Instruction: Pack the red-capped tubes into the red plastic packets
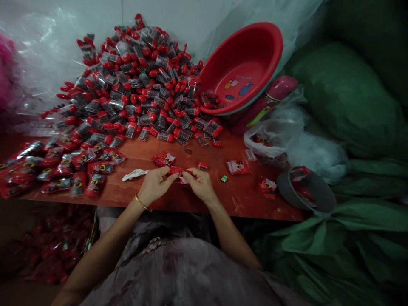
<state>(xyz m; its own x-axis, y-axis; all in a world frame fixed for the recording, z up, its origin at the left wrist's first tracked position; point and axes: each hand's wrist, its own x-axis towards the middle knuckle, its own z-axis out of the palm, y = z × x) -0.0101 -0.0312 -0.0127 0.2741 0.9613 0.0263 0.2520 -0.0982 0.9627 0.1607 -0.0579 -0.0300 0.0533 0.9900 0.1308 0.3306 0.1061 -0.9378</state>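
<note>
Red packet (177, 170), pinched by left fingers (164, 171) and right fingers (194, 173), basin (255, 53) holding tubes (208, 100), bowl (287, 189) holding red items (306, 194)

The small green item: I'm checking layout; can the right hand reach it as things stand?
Probably yes: nothing visible stands between the right hand and the small green item, though that hand holds a red packet.

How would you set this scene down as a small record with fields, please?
Left hand: pinching one side of a red packet
Right hand: pinching its other side
Left wrist: gold-coloured bracelet
Surface: reddish-brown table
Back of table: heap of red-capped clear containers
Beside heap: tilted red basin
Table's left: pile of red-and-clear packets
Table's right: grey bowl with red items inside
</note>
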